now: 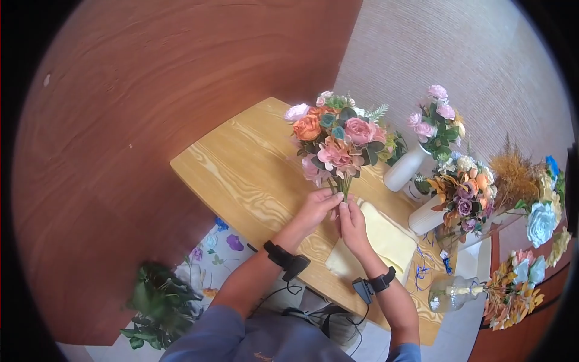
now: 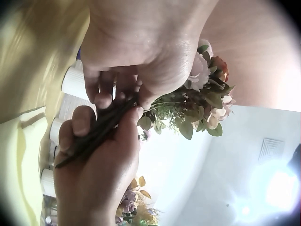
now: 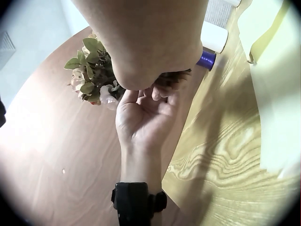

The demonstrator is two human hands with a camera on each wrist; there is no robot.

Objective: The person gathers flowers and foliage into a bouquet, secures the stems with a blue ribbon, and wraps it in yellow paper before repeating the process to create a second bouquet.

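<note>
A bouquet of artificial flowers (image 1: 338,136), with pink, orange and teal blooms, stands upright above the table in the head view. Both hands meet at its gathered stems (image 2: 101,129). My left hand (image 1: 318,208) pinches them between thumb and fingers just below the leaves. Lower down, the right hand (image 1: 353,226) grips the same bundle, its thumb beside the left one; the left wrist view shows the stems crossing that palm. In the right wrist view the right hand's own wrist covers most of the stems, and the left hand (image 3: 146,115) shows palm side up.
Under the hands lies folded pale yellow paper (image 1: 386,232) on the wooden table (image 1: 241,157). White vases (image 1: 407,169) with flowers and a glass vase (image 1: 449,294) stand along the right. Blue ribbon (image 1: 422,274) lies near them. Green foliage (image 1: 160,301) sits low at left.
</note>
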